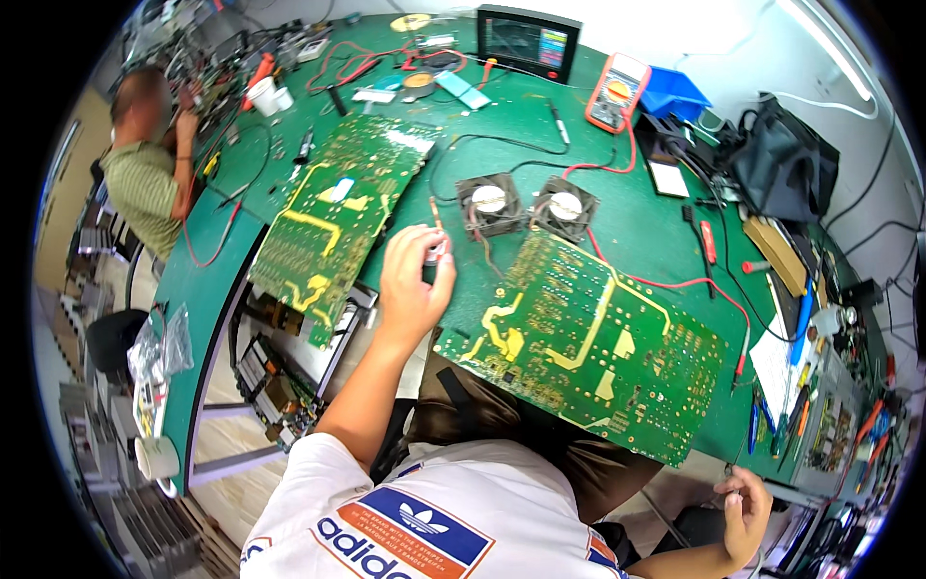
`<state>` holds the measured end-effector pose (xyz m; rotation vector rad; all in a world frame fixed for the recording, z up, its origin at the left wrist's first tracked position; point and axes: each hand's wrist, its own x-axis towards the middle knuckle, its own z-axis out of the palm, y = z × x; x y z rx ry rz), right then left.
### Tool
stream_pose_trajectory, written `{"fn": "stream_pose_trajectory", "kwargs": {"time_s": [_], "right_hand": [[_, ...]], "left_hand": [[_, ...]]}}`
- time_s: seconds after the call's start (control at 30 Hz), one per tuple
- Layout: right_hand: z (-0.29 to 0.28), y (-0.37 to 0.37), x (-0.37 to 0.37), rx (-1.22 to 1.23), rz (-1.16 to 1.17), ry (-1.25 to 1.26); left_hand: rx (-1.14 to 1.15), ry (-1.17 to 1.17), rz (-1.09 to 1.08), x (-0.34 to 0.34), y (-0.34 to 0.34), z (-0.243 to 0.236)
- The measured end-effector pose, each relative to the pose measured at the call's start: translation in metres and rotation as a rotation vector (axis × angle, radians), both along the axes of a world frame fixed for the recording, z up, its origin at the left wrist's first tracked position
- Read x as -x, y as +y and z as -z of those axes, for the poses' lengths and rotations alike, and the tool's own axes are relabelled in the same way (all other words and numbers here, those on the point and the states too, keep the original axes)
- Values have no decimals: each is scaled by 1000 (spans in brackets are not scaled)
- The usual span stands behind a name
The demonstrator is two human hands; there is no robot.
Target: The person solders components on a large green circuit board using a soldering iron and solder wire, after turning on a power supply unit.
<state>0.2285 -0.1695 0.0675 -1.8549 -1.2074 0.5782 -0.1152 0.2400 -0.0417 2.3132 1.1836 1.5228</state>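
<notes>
Between the thumb and fingers of my left hand (415, 285) is a small round spool (437, 250), mostly covered, with a copper-coloured strip rising from it. The hand is over the green bench between two large green circuit boards. One board (333, 217) lies tilted to the left; the other board (598, 338) lies in front of me to the right, its near edge over my lap. Two dark square fans (489, 205) with pale hubs sit just beyond it. My right hand (745, 511) is low at the right, below the bench edge, fingers curled; what they pinch is too small to make out.
A multimeter (618, 92) and a screen device (529, 43) stand at the back, with red and black leads crossing the bench. At right are a black bag (786, 154) and several screwdrivers. A co-worker (145, 159) sits at the far left. An open metal chassis (275, 381) is below the left board.
</notes>
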Motion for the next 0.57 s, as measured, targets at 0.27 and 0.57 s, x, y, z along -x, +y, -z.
{"fn": "stream_pose_trajectory", "kwargs": {"time_s": [0.27,0.57], "right_hand": [[-21,14,20,100,-73,76],[-5,24,21,-124,-467,51]], "left_hand": [[-10,8,16,10,-1,-3],[-24,128,116,-38,4,7]]}}
